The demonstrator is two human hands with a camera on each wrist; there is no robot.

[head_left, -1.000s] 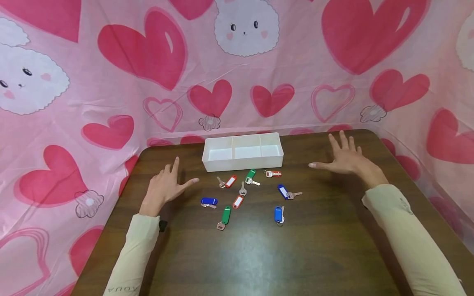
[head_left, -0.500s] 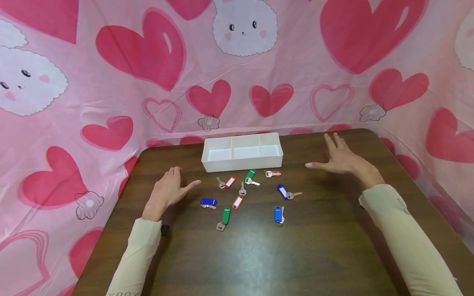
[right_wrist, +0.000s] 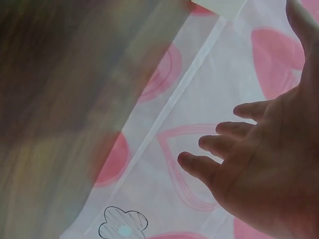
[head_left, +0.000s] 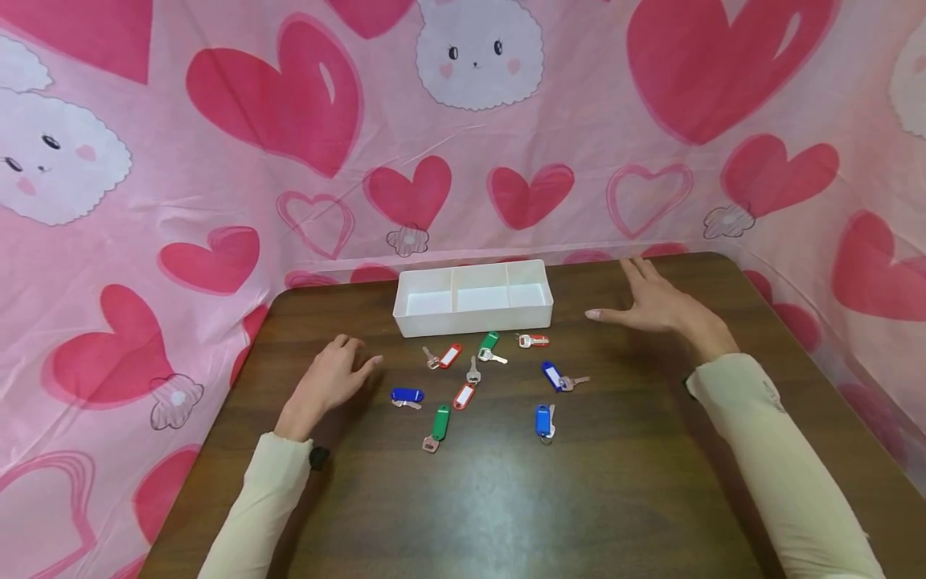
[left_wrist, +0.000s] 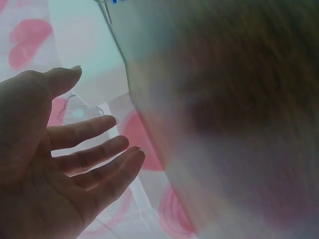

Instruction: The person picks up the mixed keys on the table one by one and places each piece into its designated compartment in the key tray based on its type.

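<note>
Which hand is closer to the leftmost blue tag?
Left. The left hand is just left of the blue tag; the right hand is far across to its right.

Left arm (head_left: 253, 507) and right arm (head_left: 777, 466) both stretched forward, sleeved, well apart. Left hand (head_left: 325, 382) pretty relaxed, fingers (left_wrist: 94, 153) loosely bent, thumb (head_left: 367, 369) sticking out inward. Right hand (head_left: 665, 310) more stretched out, thumb (head_left: 609, 315) pointing inward too, fingers (right_wrist: 214, 144) slightly spread in wrist cam. Left fingertips hard to read from head view, might be curling down a bit.
</note>
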